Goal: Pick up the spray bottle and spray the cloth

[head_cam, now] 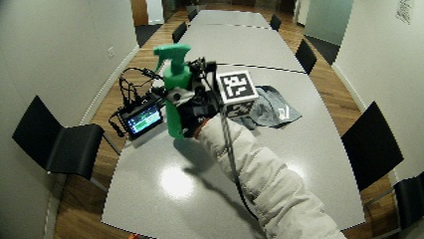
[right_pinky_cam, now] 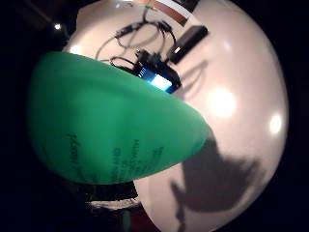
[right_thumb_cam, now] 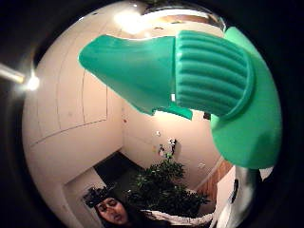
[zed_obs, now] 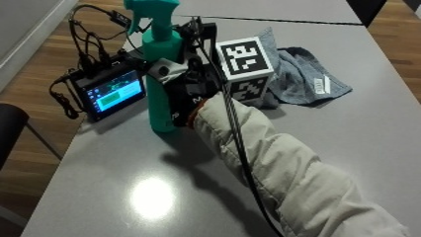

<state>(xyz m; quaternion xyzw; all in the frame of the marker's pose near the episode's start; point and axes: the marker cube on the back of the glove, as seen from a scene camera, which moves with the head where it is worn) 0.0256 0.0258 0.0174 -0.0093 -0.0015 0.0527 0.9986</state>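
Fingers of the gloved right hand (zed_obs: 188,98) are wrapping around the body of the green spray bottle (zed_obs: 158,74), which is standing upright or just lifting off the grey table (zed_obs: 197,197), so the pickup is happening while the cloth (zed_obs: 299,79), lying to the right, is awaiting spraying.

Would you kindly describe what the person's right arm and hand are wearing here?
The right hand wears a black glove with a small grey-and-white plastic housing fixed at its thumb side. The arm is covered by a pale cream, puffy padded sleeve, with an orange-brown band at the cuff.
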